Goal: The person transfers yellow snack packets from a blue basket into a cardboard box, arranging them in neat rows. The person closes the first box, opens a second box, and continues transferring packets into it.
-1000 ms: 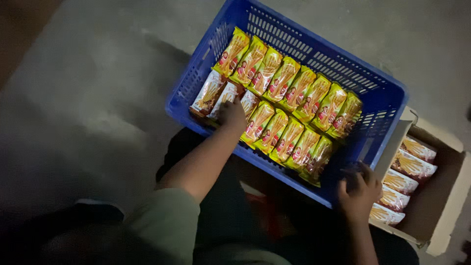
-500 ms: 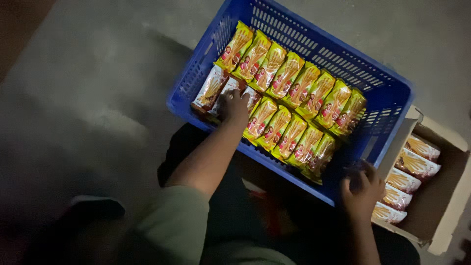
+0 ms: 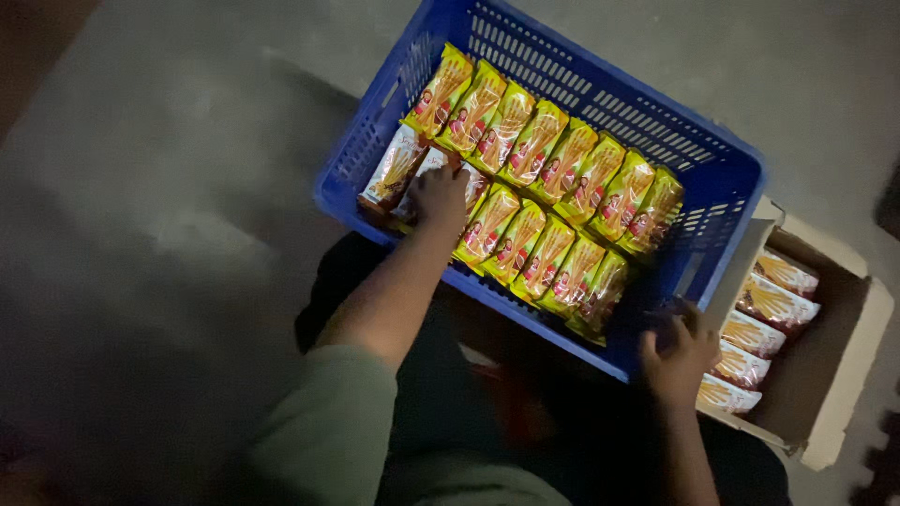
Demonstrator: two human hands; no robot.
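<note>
The left hand (image 3: 439, 195) presses flat, fingers spread, on white packets (image 3: 398, 169) at the left end of the blue crate (image 3: 581, 84), mid-frame, beside two rows of yellow packets (image 3: 553, 164). The right hand (image 3: 677, 351) curls its grip on the crate's lower right corner. A carton (image 3: 839, 375) of more packets sits at the right, touching the crate.

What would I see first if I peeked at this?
The bright blue crate, packed with two rows of shiny yellow snack packets. The left hand presses on packets at the crate's near left end, and the right hand grips its corner beside a cardboard box holding more packets.
</note>
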